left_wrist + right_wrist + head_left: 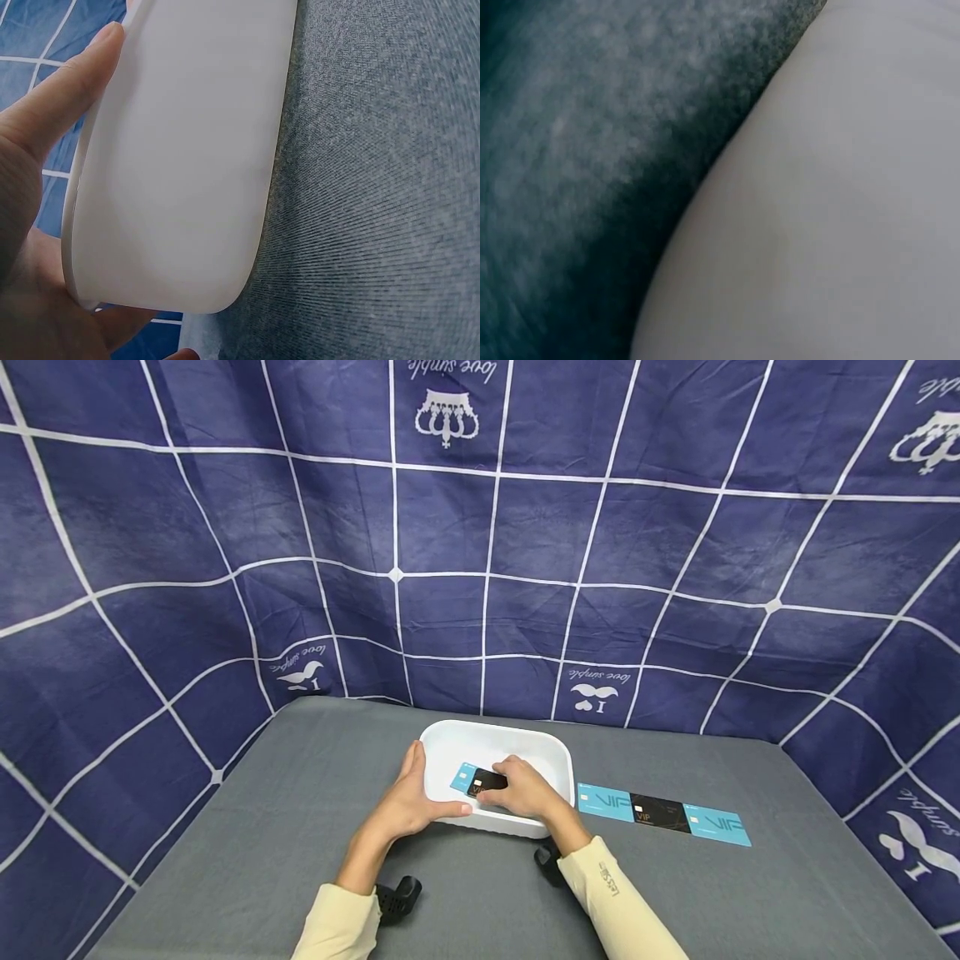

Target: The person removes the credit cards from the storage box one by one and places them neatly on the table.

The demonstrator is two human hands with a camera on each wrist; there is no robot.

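Note:
A white plastic tray [450, 739] with rounded corners sits on the grey table. My left hand [405, 803] grips its left end, thumb along the near rim and fingers round the left side; the left wrist view shows the thumb [71, 90] on the rim of the tray's wall [180, 165]. Inside the tray, my right hand [531, 792] pinches a black VIP card [487, 781], whose right part is hidden by the fingers. A light-blue card [462, 775] lies at its left, partly covered by it. The right wrist view holds only the tray's outer wall [817, 210] and cloth.
Right of the tray, three cards lie in a row on the grey cloth [675, 893]: a blue VIP card [600, 800], a black VIP card [660, 812] and another blue VIP card [716, 824]. A blue curtain with white lines [555, 543] hangs behind the table.

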